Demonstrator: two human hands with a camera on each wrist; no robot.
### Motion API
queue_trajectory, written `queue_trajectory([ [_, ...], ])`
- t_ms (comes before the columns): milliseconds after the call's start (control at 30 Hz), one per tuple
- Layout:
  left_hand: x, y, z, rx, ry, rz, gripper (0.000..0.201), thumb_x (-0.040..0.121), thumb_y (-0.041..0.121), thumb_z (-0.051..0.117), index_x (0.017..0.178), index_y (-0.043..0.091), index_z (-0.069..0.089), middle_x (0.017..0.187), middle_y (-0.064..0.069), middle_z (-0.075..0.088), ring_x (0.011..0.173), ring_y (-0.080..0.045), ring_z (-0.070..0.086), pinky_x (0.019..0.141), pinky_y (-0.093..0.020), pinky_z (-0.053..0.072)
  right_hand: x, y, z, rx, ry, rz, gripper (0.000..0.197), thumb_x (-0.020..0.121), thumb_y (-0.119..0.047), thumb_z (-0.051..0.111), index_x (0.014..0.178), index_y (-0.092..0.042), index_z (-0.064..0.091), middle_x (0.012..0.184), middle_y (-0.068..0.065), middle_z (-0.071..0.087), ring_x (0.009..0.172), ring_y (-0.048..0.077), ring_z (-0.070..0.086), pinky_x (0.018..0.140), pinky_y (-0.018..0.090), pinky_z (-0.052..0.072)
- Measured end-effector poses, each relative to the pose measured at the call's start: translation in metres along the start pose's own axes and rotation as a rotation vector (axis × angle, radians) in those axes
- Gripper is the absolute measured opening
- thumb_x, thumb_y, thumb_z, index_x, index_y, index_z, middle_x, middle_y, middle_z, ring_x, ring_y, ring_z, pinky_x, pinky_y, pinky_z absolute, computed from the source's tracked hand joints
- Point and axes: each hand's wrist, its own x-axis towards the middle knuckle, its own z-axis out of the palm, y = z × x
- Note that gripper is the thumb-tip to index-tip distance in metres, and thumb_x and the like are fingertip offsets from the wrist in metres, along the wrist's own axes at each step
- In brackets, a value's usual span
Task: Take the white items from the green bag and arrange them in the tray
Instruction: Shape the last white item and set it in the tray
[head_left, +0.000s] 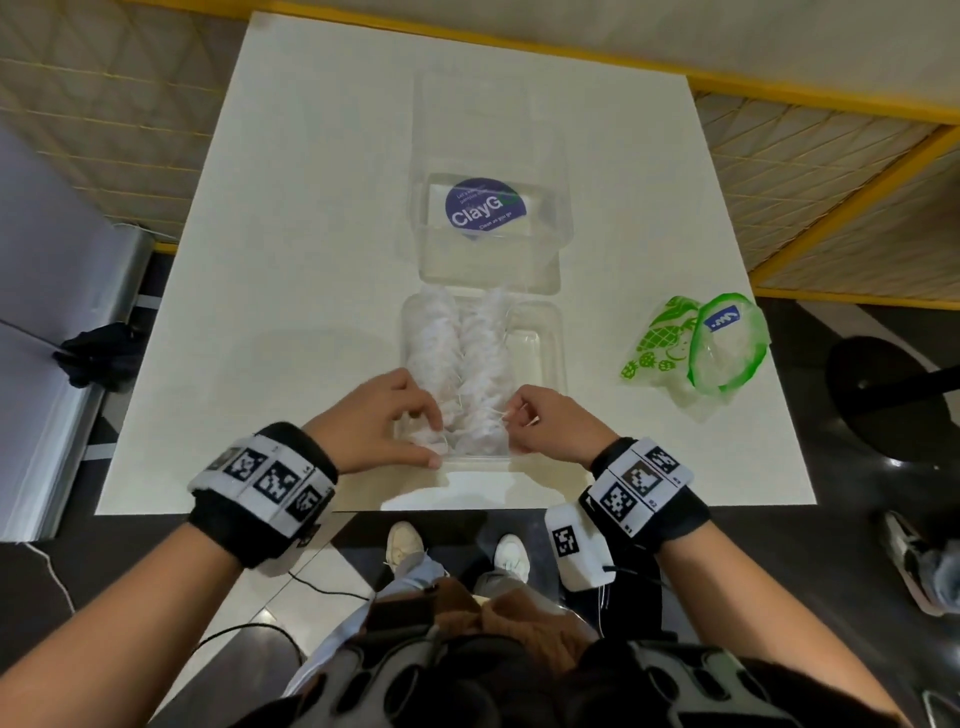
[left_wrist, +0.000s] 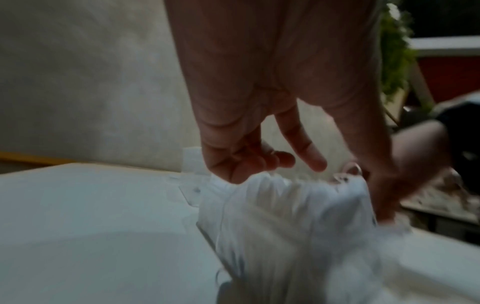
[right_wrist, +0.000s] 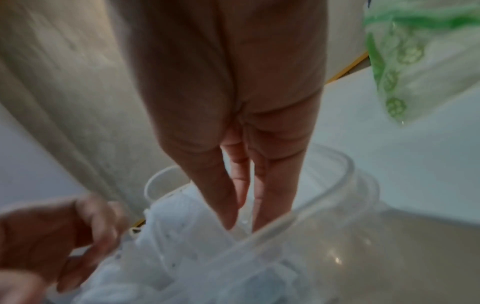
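A clear plastic tray (head_left: 540, 343) lies on the white table in front of me, and two rows of white stringed items (head_left: 467, 353) fill its left part. My left hand (head_left: 415, 431) is at the tray's near left corner, fingers curled over the near items and thumb at the rim. The left wrist view shows this hand (left_wrist: 311, 185) gripping the bunched white items (left_wrist: 285, 216). My right hand (head_left: 511, 415) pinches a white item's edge at the near right of the rows, fingertips (right_wrist: 231, 222) down inside the tray rim (right_wrist: 324, 205). The green printed bag (head_left: 696, 348) lies crumpled to the right, untouched.
The tray's clear lid lies open behind it over a round blue ClayGo sticker (head_left: 485, 208). The table's near edge is just below my wrists. A black stool base (head_left: 883, 384) stands at the right, and a dark cloth (head_left: 98, 353) lies on the bench at the left.
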Motion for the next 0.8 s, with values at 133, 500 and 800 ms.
queue_trajectory([
  [133,0.005,-0.013,0.010,0.059,0.088,-0.056,0.026,0.074,0.040,0.073,0.092,0.021,0.069,0.084,0.013,0.043,0.078,-0.005,0.045,0.070,-0.017,0.032,0.001,-0.005,0.002,0.085,-0.085,-0.020,0.019,0.082,-0.003,0.057,0.095,-0.017,0.055,0.087,0.001,0.058,0.078,0.015,0.057,0.082,0.034,0.052],
  [500,0.033,0.008,0.013,-0.327,0.258,-0.355,0.059,0.101,0.036,0.026,0.149,0.014,0.000,0.158,-0.007,0.001,0.146,-0.019,0.000,0.117,-0.035,0.004,0.056,-0.014,0.012,0.644,0.075,0.139,0.103,0.066,-0.087,0.022,0.148,-0.027,0.004,0.158,-0.004,0.007,0.144,0.015,0.013,0.119,0.044,0.012],
  [800,0.038,-0.009,0.013,-0.499,0.241,-0.455,0.055,0.100,0.038,0.030,0.149,0.030,0.006,0.156,-0.001,0.020,0.141,-0.024,0.024,0.116,-0.035,0.018,0.048,-0.039,0.000,0.850,0.179,0.200,0.063,0.095,-0.057,0.014,0.144,-0.019,0.026,0.144,-0.008,0.032,0.133,0.009,0.031,0.112,0.028,0.021],
])
